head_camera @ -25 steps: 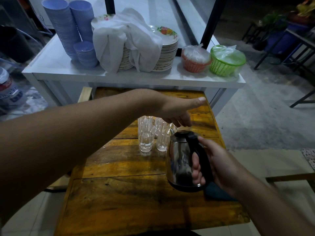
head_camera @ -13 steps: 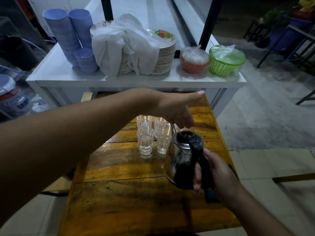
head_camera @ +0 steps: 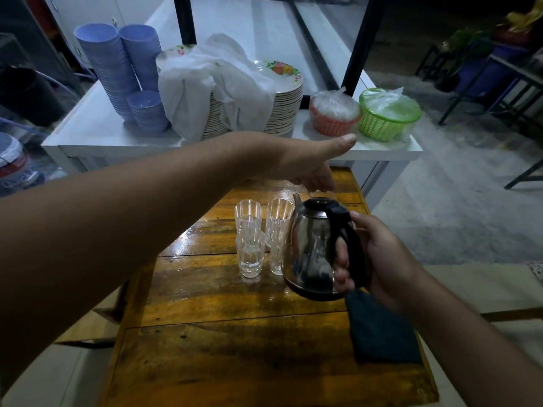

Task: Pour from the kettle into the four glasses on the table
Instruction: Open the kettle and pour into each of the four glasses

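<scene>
A wooden desk (head_camera: 223, 342) is standing in dim light in front of a white shelf (head_camera: 97, 127) carrying stacked bowls and plates. The right hand (head_camera: 379, 259) is clenching the black handle of the steel kettle (head_camera: 311, 248), holding it raised above the desk just right of the glasses (head_camera: 249, 239). The left hand (head_camera: 305, 163) is reaching over the glasses, fingers curling down at a glass rim behind the kettle; whether it is grasping it cannot be told. The kettle is hiding part of the glass group, so only three are showing clearly.
</scene>
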Demonstrator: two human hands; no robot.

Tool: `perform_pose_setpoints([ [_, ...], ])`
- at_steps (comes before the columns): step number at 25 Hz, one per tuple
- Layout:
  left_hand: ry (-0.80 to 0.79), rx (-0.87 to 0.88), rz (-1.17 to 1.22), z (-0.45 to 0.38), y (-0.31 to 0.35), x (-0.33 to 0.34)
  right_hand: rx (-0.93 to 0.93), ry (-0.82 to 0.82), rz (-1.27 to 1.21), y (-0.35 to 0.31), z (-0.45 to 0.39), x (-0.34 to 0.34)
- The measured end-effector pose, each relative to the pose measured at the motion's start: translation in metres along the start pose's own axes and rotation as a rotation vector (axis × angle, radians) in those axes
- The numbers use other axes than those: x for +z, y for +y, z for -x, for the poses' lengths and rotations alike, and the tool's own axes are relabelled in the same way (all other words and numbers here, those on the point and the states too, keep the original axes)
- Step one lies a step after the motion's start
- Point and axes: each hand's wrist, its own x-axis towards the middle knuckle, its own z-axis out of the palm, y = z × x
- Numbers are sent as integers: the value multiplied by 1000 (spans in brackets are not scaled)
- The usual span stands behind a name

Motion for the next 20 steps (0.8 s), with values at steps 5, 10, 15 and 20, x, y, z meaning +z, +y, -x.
perform_pose_setpoints([
  [5, -61, -4, -127, -2, -7, -2, 117, 12, 70, -14, -11, 3],
  [10, -71, -10, -113, -11, -26, -2, 207, 57, 83, -28, -22, 11],
  [15, -90, -2, -98, -13, -34, -4, 289, 83, 56, -46, -29, 22],
  [20, -79, 7, -65, -15, -44, -8, 330, 108, 69, -56, -34, 30],
])
